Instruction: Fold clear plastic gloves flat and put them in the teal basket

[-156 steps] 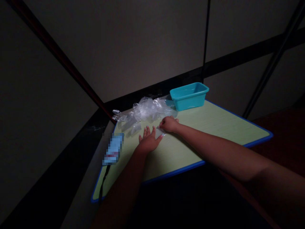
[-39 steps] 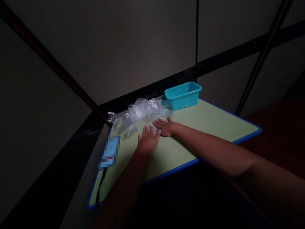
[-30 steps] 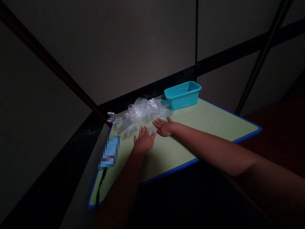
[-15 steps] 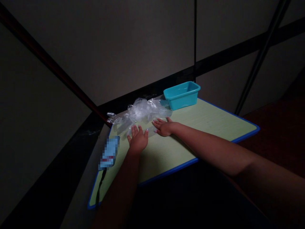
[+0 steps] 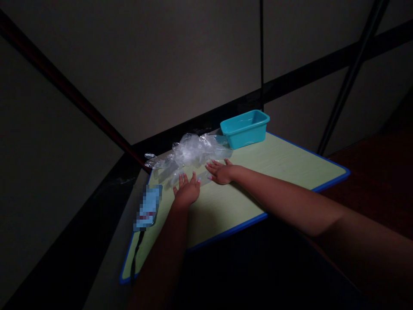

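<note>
A clear, crumpled plastic bag [image 5: 193,148] lies bunched along the back of a pale green table [image 5: 232,206] with a blue rim. Its near edge is spread flat toward me. My left hand [image 5: 187,190] rests with fingers spread on that near edge. To its right, my right hand [image 5: 222,172] lies palm down on the plastic, fingers stretched toward the bunched part. Neither hand grips anything.
A turquoise plastic basket [image 5: 247,133] stands at the back of the table, right beside the bag. A phone-like item [image 5: 149,209], partly blurred out, lies at the left edge with a black strap [image 5: 137,249]. Wall panels [image 5: 193,64] rise behind.
My left hand has shifted slightly and its fingers have changed their spread a little. The right hand and the bag look the same.
</note>
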A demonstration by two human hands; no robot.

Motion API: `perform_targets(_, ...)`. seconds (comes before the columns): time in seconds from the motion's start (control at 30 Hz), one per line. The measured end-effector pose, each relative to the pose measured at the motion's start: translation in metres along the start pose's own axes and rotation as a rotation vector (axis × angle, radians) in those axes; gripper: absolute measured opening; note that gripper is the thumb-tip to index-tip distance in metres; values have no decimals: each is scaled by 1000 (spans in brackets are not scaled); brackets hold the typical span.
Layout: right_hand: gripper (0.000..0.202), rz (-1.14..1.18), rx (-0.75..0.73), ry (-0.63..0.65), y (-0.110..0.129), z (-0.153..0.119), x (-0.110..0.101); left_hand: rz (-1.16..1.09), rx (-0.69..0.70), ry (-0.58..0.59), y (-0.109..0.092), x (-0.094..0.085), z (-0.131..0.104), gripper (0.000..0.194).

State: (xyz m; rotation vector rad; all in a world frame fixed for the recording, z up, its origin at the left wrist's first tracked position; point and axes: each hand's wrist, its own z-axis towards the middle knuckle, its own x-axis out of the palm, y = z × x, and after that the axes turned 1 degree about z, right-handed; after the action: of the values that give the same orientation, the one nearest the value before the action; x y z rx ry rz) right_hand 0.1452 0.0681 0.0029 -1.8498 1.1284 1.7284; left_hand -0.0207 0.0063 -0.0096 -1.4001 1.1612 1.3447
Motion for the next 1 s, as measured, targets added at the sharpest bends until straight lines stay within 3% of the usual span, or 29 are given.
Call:
perform_targets(0.37,63,-25,7,16,1,-1,-1,21,27,-183,-2,-9,-7,53)
perform_targets(0.53,63,-29,6,20,2,-3,-2,-5,304,-88,-14,-12,-15,56)
perform_targets(0.6,62,-41,7,27,2,-3,-3,6,353,-29,-18,-11,-18,59)
perform_targets(0.77,62,-29,13,24,2,-2,-3,46,281,25,-18,-8,-19,68)
perform_targets(1.0,62,-24,13,12,1,-2,-2,104,59,5,-10,-6,-16,78)
